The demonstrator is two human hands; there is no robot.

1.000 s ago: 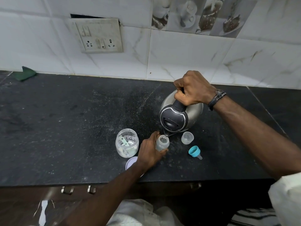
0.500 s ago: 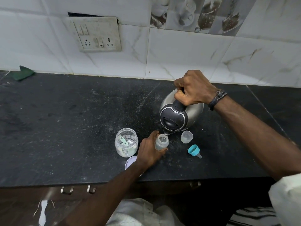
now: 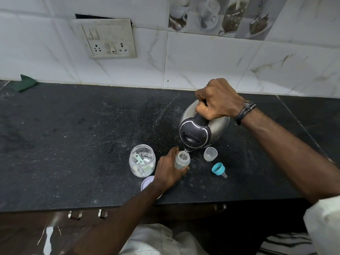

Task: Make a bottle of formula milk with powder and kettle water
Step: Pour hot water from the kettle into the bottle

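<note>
Pouring kettle water into baby bottle (image 3: 182, 160), near the front edge of the black counter (image 3: 73, 144).

Bottle: small, clear, upright, long axis vertical, open mouth up and directly under the spout; stands between powder jar (image 3: 142, 163) and clear cap (image 3: 210, 153). Left hand (image 3: 168, 172): fingers curled round the bottle body, steadying it on the counter. Kettle (image 3: 202, 130): steel, dark lid, tilted forward, spout pointing down and toward the person. Right hand (image 3: 218, 99): clenched on the kettle handle from above. Handling note: a narrow mouth likely calls for a shallow tilt, a thin stream, spout kept close over the opening, and a firm hold low on the bottle. Teal teat ring (image 3: 218, 169): lying to the right, apart from the bottle. Jar lid (image 3: 147, 182): flat beside the left wrist.
</note>
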